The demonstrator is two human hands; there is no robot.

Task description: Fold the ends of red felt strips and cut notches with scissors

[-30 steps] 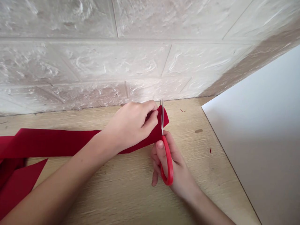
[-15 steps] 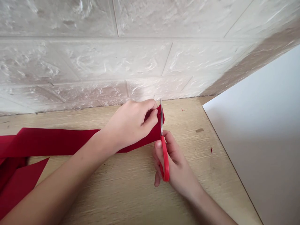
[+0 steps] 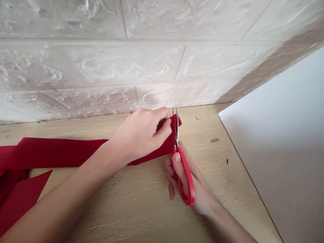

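Observation:
A long dark-red fabric strip runs from the left edge to the middle of the wooden table. Near its right end, my left hand pinches it between thumb and fingers. The red-handled scissors are in my right hand, thumb through one loop, blades pointing toward the wall. Their blades are slightly apart at the strip's end, and a small flap of cloth shows just right of them. More red fabric lies at the lower left, partly hidden by my left forearm.
A white brick-patterned wall rises behind the table. At the right stands a large pale panel. Small red scraps and a brownish patch are on the table right of the scissors.
The scissor blades, closed together before, have parted a little, and the handle has swung right and nearer to me. The flap at the strip's end has shifted slightly right. My left hand stays put.

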